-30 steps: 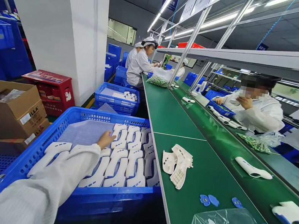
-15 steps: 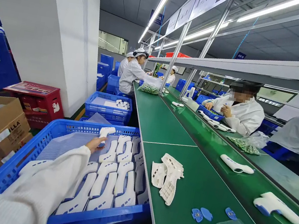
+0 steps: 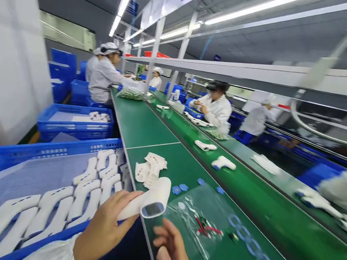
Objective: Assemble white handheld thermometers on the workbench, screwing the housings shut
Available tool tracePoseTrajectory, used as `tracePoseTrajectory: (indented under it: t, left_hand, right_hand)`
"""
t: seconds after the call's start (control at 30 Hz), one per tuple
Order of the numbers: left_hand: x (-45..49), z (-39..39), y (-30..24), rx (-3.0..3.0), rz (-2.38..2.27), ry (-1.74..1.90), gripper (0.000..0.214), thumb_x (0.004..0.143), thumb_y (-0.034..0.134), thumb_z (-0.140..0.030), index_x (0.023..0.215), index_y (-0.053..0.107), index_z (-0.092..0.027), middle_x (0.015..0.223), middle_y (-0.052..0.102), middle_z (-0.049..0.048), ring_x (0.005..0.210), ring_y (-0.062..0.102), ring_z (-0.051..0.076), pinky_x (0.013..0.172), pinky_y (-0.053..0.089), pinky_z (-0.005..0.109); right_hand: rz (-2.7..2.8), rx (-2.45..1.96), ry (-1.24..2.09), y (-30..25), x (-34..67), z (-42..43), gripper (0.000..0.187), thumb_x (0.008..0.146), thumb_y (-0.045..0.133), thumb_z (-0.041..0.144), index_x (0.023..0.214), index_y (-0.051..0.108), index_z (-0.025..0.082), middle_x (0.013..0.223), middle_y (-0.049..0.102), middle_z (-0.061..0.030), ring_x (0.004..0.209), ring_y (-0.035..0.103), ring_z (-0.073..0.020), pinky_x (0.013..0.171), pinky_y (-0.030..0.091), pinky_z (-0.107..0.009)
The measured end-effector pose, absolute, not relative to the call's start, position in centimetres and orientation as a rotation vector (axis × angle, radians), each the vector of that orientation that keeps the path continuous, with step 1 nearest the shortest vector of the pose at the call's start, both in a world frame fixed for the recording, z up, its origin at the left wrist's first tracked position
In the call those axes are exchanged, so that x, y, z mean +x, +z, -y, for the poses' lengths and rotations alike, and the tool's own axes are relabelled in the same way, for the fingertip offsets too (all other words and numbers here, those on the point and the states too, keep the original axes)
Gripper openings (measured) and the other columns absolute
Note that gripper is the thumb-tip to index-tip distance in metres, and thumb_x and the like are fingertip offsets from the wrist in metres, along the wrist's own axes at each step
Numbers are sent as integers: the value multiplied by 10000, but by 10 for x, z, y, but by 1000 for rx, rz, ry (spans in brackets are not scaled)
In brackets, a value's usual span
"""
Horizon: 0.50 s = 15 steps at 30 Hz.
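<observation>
My left hand (image 3: 110, 222) is wrapped round the handle of a white handheld forehead thermometer (image 3: 159, 192), its small grey screen turned toward me. The thermometer is held up over the near edge of the green workbench (image 3: 145, 136). Just to its right, my right hand (image 3: 173, 255) is empty, fingers apart and a little curled. Beyond the thermometer lie white plastic shell parts (image 3: 149, 168) and small blue caps (image 3: 177, 189). A clear plastic bag (image 3: 190, 227) with red and dark small parts on it lies past my right hand.
At the left, a blue crate (image 3: 21, 152) holds rows of white thermometers (image 3: 52, 207). A green conveyor belt (image 3: 249, 193) runs along the bench, carrying several thermometers. Blue rings (image 3: 256, 252) lie in a line at the right. Co-workers (image 3: 106, 71) sit farther along.
My left hand has brought the thermometer from over the crate to the bench's near edge. My right hand has come into view. The camera has swung to the right.
</observation>
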<state>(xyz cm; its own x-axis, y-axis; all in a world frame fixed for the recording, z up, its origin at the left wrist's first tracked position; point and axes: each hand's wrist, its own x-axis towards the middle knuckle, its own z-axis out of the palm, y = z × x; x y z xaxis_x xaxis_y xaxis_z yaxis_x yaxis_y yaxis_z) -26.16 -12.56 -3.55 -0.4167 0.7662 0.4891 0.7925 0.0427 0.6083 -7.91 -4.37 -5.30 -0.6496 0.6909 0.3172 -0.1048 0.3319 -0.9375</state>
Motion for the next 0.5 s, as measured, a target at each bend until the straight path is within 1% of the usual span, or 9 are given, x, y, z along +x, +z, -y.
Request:
tracePoseTrajectory:
  t: [0.07,0.1,0.2,0.27,0.33,0.43,0.5]
  left_hand:
    - [-234,112,-39,-1774,2086,-1185,374,835,489,-226,1206,531,-232,1035,624,83,949,576,244,838,463,391]
    - [-221,106,-41,-1805,2013,-1120,395,828,470,-185,1217,521,-230,1013,622,84,924,577,245,815,467,396]
    - [-191,93,-47,-1870,1874,-992,452,798,435,-122,1233,506,-221,958,619,82,869,576,251,783,466,409]
    - [-173,89,-49,-1923,1874,-953,459,797,441,-138,1248,492,-207,951,622,86,855,586,253,768,471,401]
    - [-158,88,-49,-2025,1928,-917,463,808,465,-198,1271,464,-202,987,635,87,846,612,247,743,484,372]
    - [-139,91,-41,-2205,2112,-846,503,823,478,-291,1313,400,-207,1104,641,79,817,656,223,692,498,321]
    - [-128,93,-34,-2221,2289,-796,501,830,463,-319,1312,388,-205,1111,652,70,811,672,221,675,496,307]
  right_hand:
    - [1635,-518,1599,-45,-71,38,526,862,433,578,1266,450,241,1102,593,-77,896,570,-197,749,487,-300]
    - [1572,-523,1653,-41,-64,36,553,844,451,596,1257,463,229,1113,586,-80,902,559,-202,749,482,-308]
    - [1434,-602,1714,-34,-38,32,518,825,521,558,1217,495,220,1089,586,-58,893,539,-192,772,463,-307]
    - [1360,-628,1734,-36,-18,30,487,815,563,520,1195,509,221,1048,594,-39,878,532,-179,760,452,-288]
    - [1315,-608,1776,-40,-2,29,463,803,585,500,1165,531,216,1008,606,-30,854,535,-172,739,446,-276]
    - [1293,-580,1825,-44,10,27,448,758,643,462,1115,555,206,1005,621,-30,889,551,-183,799,443,-296]
    - [1302,-561,1827,-45,11,26,475,709,695,423,1104,545,208,1016,621,-28,933,557,-193,852,438,-313]
